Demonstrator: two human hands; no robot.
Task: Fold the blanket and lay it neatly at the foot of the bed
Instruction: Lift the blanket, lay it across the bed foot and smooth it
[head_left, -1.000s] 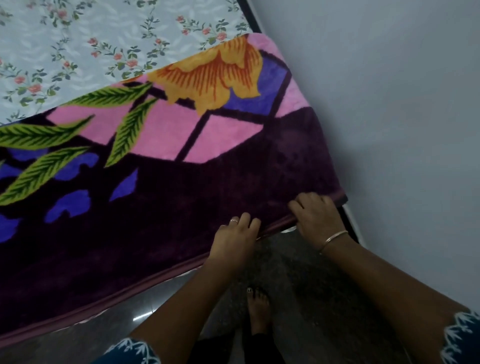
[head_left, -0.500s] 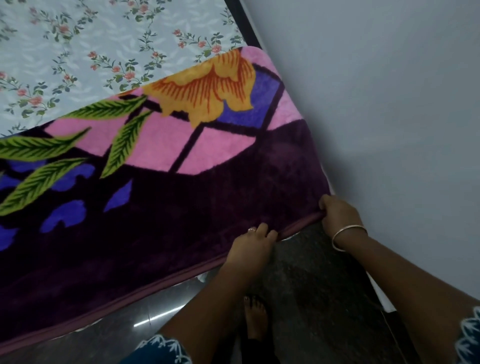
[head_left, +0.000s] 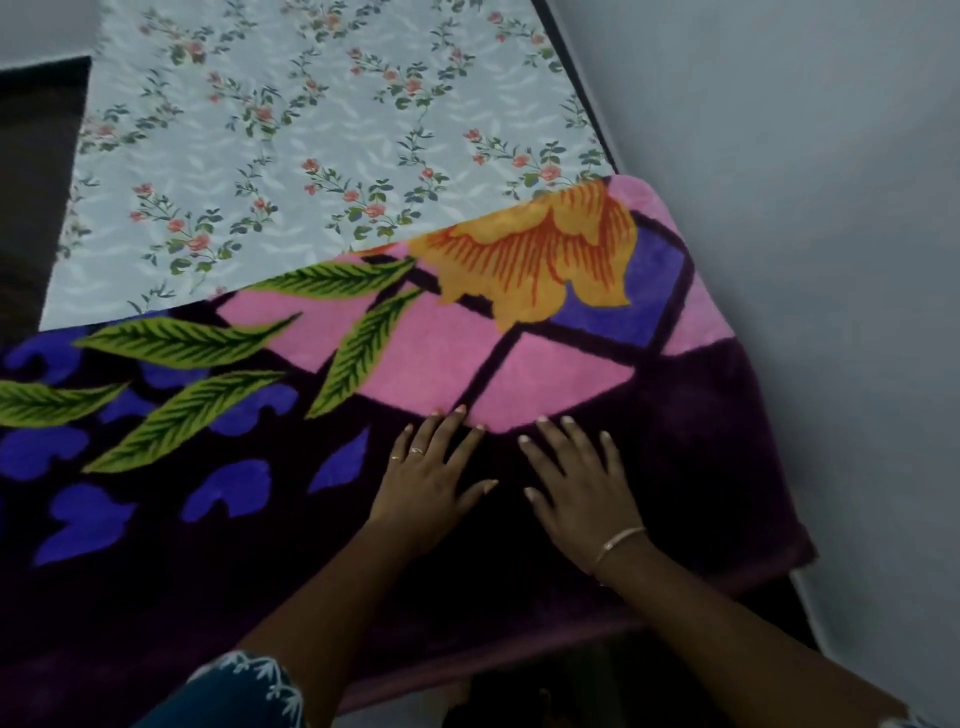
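A plain grey-white wall (head_left: 810, 218) runs down the right side, close against the bed (head_left: 550, 26), whose dark frame edge shows as a thin strip along it. A pale sheet (head_left: 270, 156) printed with small pink flower sprigs and green leaves covers the mattress. At upper left a dark brown surface (head_left: 36, 171) lies beside the sheet, and the light is dim and even, with no hard shadows.
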